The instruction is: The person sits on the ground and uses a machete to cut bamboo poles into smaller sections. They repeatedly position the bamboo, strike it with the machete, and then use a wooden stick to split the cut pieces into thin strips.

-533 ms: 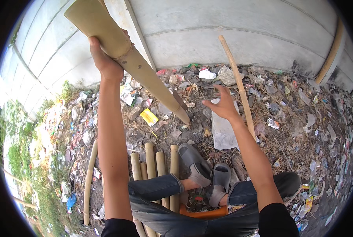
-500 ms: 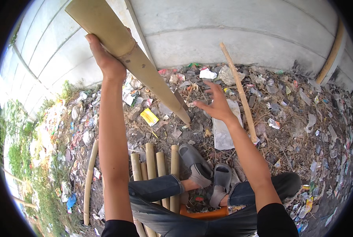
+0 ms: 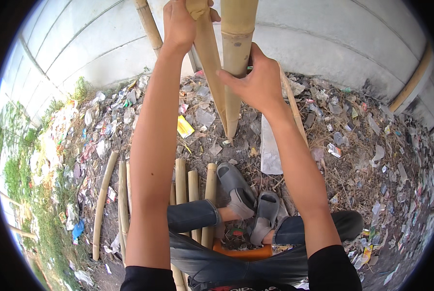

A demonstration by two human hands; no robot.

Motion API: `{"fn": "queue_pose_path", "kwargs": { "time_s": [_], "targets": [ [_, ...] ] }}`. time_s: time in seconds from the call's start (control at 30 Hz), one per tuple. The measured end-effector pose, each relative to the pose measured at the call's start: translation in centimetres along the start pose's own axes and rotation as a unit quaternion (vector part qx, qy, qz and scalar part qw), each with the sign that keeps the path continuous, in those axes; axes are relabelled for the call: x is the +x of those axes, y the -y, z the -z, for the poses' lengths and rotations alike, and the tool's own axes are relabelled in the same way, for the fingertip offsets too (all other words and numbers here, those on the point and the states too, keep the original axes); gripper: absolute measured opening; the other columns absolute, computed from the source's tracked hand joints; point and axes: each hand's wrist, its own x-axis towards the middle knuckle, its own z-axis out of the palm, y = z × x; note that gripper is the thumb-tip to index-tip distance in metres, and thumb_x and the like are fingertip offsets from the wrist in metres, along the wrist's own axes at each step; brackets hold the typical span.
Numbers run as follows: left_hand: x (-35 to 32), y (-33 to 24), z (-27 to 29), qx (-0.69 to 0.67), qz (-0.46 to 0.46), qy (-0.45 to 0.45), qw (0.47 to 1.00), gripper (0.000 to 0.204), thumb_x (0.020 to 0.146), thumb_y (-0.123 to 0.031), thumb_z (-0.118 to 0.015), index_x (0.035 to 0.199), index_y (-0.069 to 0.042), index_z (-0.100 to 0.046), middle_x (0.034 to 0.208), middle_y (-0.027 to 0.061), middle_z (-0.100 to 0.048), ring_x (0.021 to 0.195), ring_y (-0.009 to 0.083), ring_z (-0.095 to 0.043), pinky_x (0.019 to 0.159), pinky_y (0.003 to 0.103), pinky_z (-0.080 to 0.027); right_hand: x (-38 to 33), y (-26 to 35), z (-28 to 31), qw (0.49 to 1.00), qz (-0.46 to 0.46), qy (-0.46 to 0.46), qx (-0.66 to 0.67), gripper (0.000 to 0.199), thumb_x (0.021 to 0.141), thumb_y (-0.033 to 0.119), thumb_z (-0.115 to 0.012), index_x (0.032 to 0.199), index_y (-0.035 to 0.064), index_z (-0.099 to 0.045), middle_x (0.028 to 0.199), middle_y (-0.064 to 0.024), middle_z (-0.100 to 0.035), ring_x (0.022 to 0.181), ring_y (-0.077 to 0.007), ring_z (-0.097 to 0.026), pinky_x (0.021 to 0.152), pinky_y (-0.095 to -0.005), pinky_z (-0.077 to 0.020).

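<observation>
Two long bamboo pieces stand in a narrow V in front of me, their lower ends meeting at the littered ground. My left hand [image 3: 180, 26] is closed round the upper part of the left bamboo piece [image 3: 208, 56], which looks like a split half. Lower down, my right hand [image 3: 258, 85] grips the right bamboo piece [image 3: 238, 22], thumb across its front and fingers round its far side. A dark ring marks a node on this piece above my hand. The tops of both pieces run out of the picture.
Several cut bamboo poles [image 3: 210, 182] lie beside my left leg. Around my grey slippers [image 3: 237, 184] is rubbish-strewn ground, with an orange seat [image 3: 243, 253] beneath me. A pale slab [image 3: 270, 150] and a thin bamboo stick [image 3: 293, 104] lie beyond, before a grey wall [image 3: 323, 43].
The bamboo, held as one tilted pole by my left hand, now stands as two pieces spread apart. My left hand has moved up and right; my right hand, empty before, has closed on the right piece.
</observation>
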Motion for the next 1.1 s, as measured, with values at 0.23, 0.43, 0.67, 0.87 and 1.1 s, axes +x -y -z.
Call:
{"fn": "queue_pose_path", "kwargs": {
  "time_s": [0.23,0.43,0.67,0.87,1.1],
  "targets": [
    [-0.2,1.9,17.6,0.018,0.132,-0.255,0.958,0.073,0.104,-0.069,-0.029,0.100,0.000,-0.053,0.081,0.0107,-0.057,0.061,0.0251,-0.063,0.059,0.039,-0.053,-11.6,-12.2,14.6,0.938,-0.124,-0.196,0.258,0.053,0.071,0.001,-0.067,0.122,-0.0001,-0.053,0.114,-0.0215,-0.067,0.106,-0.0310,-0.067,0.101,-0.0445,-0.0514],
    [-6.6,1.9,30.2,0.094,0.126,-0.399,0.903,0.075,0.105,-0.066,-0.027,0.123,0.003,-0.053,0.100,0.0153,-0.064,0.082,0.0280,-0.067,0.077,0.043,-0.058,-19.9,-20.9,20.8,0.728,-0.248,-0.475,0.428,0.049,0.066,0.005,-0.053,0.115,0.0031,-0.050,0.101,-0.0160,-0.060,0.097,-0.0324,-0.062,0.096,-0.0453,-0.0494],
    [-11.6,-2.1,28.8,0.096,0.176,-0.507,0.839,0.074,0.105,-0.067,-0.027,0.118,0.000,-0.053,0.095,0.0127,-0.062,0.076,0.0252,-0.067,0.076,0.042,-0.058,-15.4,-16.4,23.4,0.775,-0.116,-0.421,0.457,0.050,0.065,0.012,-0.056,0.113,0.0021,-0.048,0.095,-0.0143,-0.054,0.092,-0.0329,-0.056,0.097,-0.0485,-0.0440],
    [-12.7,-3.0,28.6,0.057,0.121,-0.466,0.875,0.064,0.107,-0.062,-0.028,0.114,-0.003,-0.051,0.087,0.0106,-0.058,0.067,0.0249,-0.064,0.069,0.042,-0.058,-9.9,-4.7,32.0,0.866,-0.009,-0.287,0.409,0.058,0.070,0.016,-0.060,0.123,-0.0048,-0.046,0.104,-0.0170,-0.051,0.103,-0.0334,-0.053,0.112,-0.0513,-0.0338],
    [-13.1,-4.2,27.4,0.033,0.098,-0.441,0.892,0.063,0.106,-0.063,-0.032,0.117,-0.003,-0.050,0.088,0.0111,-0.058,0.067,0.0264,-0.063,0.065,0.042,-0.055,-18.8,-0.4,52.9,0.888,0.103,-0.341,0.291,0.063,0.073,0.020,-0.059,0.126,-0.0103,-0.045,0.114,-0.0255,-0.051,0.120,-0.0444,-0.051,0.120,-0.0611,-0.0264]
  ]
}}
